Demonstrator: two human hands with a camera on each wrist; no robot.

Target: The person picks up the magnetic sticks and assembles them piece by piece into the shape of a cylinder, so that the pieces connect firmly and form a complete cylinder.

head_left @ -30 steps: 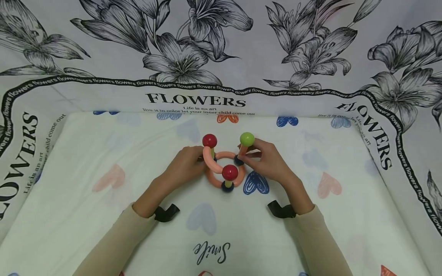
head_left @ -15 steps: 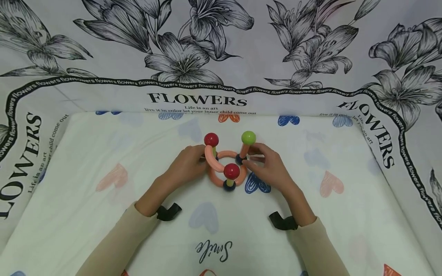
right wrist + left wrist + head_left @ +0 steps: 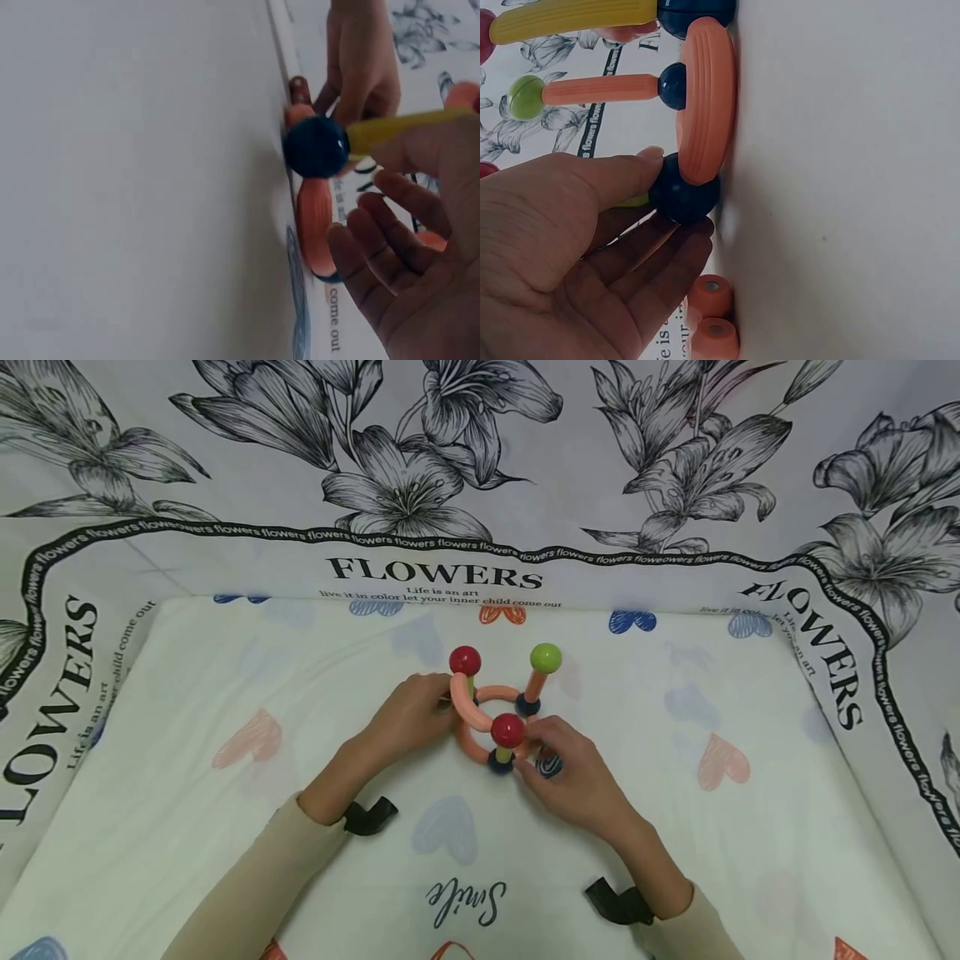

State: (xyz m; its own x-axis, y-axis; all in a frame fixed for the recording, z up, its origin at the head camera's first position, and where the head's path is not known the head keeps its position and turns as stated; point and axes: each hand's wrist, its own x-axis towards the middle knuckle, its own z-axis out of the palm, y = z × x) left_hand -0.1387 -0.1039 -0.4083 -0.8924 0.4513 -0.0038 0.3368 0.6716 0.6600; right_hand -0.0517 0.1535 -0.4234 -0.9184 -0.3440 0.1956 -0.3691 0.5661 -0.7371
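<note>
A magnetic stick-and-ball construction stands on the cloth, its base ring of curved orange sticks (image 3: 474, 747) joined by dark blue balls. My left hand (image 3: 411, 714) pinches the back-left dark blue ball (image 3: 686, 196) between thumb and fingers. Near the front dark blue ball (image 3: 316, 146) is my right hand (image 3: 577, 777), fingers spread and thumb beside the upright yellow stick (image 3: 412, 129); whether it touches is unclear. A curved orange stick (image 3: 468, 703) bridges the rear red ball (image 3: 465, 661) and front red ball (image 3: 507, 731). At back right, a green ball (image 3: 546, 658) tops an upright orange stick (image 3: 535, 687).
White heart-printed cloth (image 3: 337, 877) covers the surface, with a flower-printed cloth (image 3: 262, 560) behind. Two orange pieces with metal ends (image 3: 712, 296) lie near my left hand in the left wrist view. Black straps (image 3: 618, 900) hang at both wrists.
My right hand has let go of the upright orange stick under the green ball and moved toward the front dark blue ball. My left hand keeps its place on the ring.
</note>
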